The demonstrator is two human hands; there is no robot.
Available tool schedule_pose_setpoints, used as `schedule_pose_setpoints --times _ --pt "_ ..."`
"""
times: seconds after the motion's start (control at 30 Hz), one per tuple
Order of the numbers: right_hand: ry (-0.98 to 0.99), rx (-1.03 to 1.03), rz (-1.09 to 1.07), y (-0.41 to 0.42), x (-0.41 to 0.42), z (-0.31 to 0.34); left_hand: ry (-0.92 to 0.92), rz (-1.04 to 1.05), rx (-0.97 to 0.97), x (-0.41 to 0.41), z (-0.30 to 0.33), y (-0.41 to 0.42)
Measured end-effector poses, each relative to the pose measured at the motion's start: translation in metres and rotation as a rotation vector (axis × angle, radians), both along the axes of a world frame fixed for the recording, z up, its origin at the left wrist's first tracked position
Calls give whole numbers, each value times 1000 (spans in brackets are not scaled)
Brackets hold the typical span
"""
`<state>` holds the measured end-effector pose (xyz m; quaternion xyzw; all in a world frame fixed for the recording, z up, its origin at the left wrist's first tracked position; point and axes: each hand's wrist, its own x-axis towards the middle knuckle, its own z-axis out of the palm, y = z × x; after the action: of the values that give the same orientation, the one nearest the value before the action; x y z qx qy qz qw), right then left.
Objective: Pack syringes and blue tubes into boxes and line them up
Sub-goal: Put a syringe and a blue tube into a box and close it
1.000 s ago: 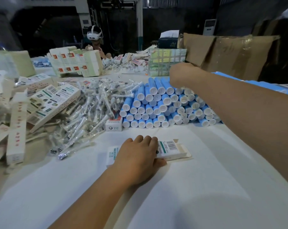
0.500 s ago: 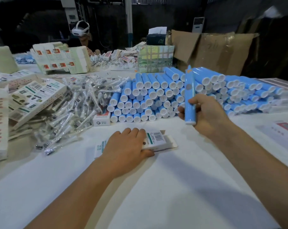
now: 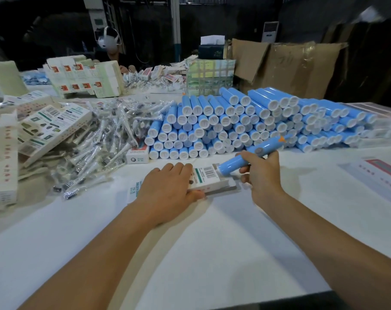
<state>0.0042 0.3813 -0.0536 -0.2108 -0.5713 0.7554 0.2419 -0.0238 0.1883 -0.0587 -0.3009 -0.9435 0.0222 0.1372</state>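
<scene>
- My left grip (image 3: 167, 189) lies flat, fingers straight, pressing the box (image 3: 209, 179) onto the desk (image 3: 212, 253).
- My right grip (image 3: 260, 173) clasps a blue tube (image 3: 246, 158), its end at the box's open mouth.

Bench (image 3: 212, 253): white cover, near half bare.
Far centre to right edge: blue tubes (image 3: 235, 121), stacked, caps facing near edge.
Left side: wrapped syringes (image 3: 96, 144), loose heap.
Left edge: flat cartons (image 3: 49, 128), piled.
Centre: open box (image 3: 203, 177), lying flat.
Far right corner: cardboard (image 3: 286, 66), standing.

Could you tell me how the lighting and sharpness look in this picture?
Head view: the white table is evenly lit, with soft arm shadows; the background is dark; wide-angle distortion bends the edges; the blue tube and the hands are sharp, the far boxes softer.
</scene>
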Motion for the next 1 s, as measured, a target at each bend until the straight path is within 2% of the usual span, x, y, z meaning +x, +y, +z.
schedule_pose_setpoints --times 0.17,0.37,0.47,0.6,0.67,0.87,1.0 --pt "-7 -10 111 -8 1 -2 12 33 33 -1 -1 -2" --pt "113 -55 46 3 1 -1 15 44 84 -2 -1 -4" --pt "42 63 96 2 1 -4 14 55 80 -1 0 -3" --pt "-77 316 105 -4 4 -6 13 70 115 -2 2 -3" --pt "-111 363 128 -8 3 -9 10 54 112 -1 2 -3" --pt "-76 395 62 -9 3 -5 -11 37 84 -1 1 -5" --pt "54 575 110 -22 -6 18 -19 7 46 0 0 -2"
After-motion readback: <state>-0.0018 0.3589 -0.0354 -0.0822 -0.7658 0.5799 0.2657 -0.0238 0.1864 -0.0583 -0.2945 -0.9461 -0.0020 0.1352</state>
